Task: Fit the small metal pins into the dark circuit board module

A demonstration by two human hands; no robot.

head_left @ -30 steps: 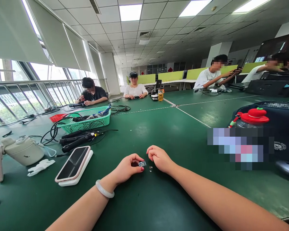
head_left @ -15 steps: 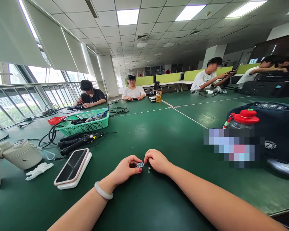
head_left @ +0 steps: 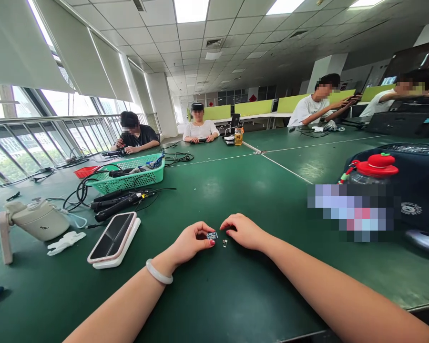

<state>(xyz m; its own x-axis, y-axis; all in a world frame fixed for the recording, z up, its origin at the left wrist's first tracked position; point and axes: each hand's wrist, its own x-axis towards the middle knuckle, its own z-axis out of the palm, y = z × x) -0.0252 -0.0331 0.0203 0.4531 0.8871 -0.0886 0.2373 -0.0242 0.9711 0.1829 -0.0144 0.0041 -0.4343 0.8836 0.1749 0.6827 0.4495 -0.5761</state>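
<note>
My left hand (head_left: 192, 239), a pale bangle on its wrist, pinches a small blue circuit board (head_left: 212, 236) between thumb and fingers, just above the green table. To the right, my right hand (head_left: 246, 230) is bent low over the tabletop, its thumb and forefinger apart and nothing seen between them. A tiny metallic and white part (head_left: 225, 243) lies on the table between the two hands, close to the right thumb and touched by neither. It is too small to make out its kind.
Left of my hands lie a phone (head_left: 112, 236) on a white case, a white tissue (head_left: 66, 243), a beige cup (head_left: 39, 221) and black cabled tools (head_left: 117, 206) by a green basket (head_left: 128, 178). A red-lidded bottle (head_left: 375, 169) and dark bag (head_left: 418, 190) stand right. Several people sit beyond.
My right hand has drawn a little right, away from the circuit board, and its fingers have parted. My left hand still grips the board. The whole view has shifted slightly.
</note>
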